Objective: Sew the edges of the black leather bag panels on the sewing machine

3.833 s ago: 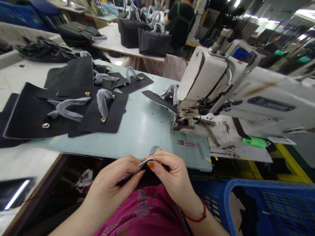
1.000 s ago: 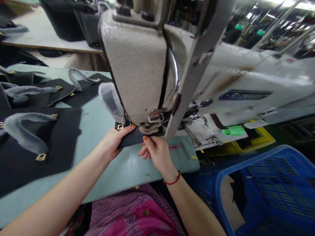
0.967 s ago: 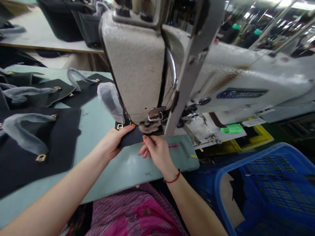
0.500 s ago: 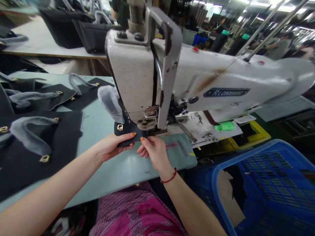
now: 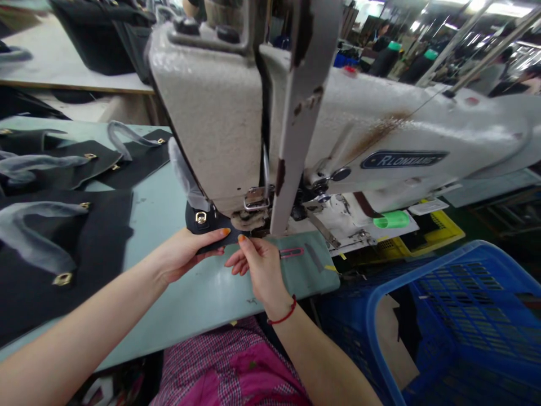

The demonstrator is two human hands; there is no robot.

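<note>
A black bag panel (image 5: 215, 232) with a gold buckle (image 5: 201, 217) and a plastic-wrapped handle (image 5: 186, 175) lies under the head of a white sewing machine (image 5: 211, 113). My left hand (image 5: 183, 254) is closed on the panel's near edge, thumb on top and fingers below. My right hand (image 5: 260, 268) pinches the panel's right end close to the presser foot, with thumb and forefinger together and the other fingers curled. The machine head hides the panel's far side. To the right of my right hand lie pink thread snips (image 5: 291, 252).
More black panels (image 5: 101, 237) with wrapped handles lie on the left of the pale green table (image 5: 198, 304). Black bags (image 5: 93, 39) stand on a bench behind. At the right are a blue basket (image 5: 376, 316) holding scraps and a yellow crate (image 5: 439, 231).
My view has come closer to the machine, which looks larger. Both hands, still on the panel, appear slightly further left, and the handle is now more hidden behind the machine head.
</note>
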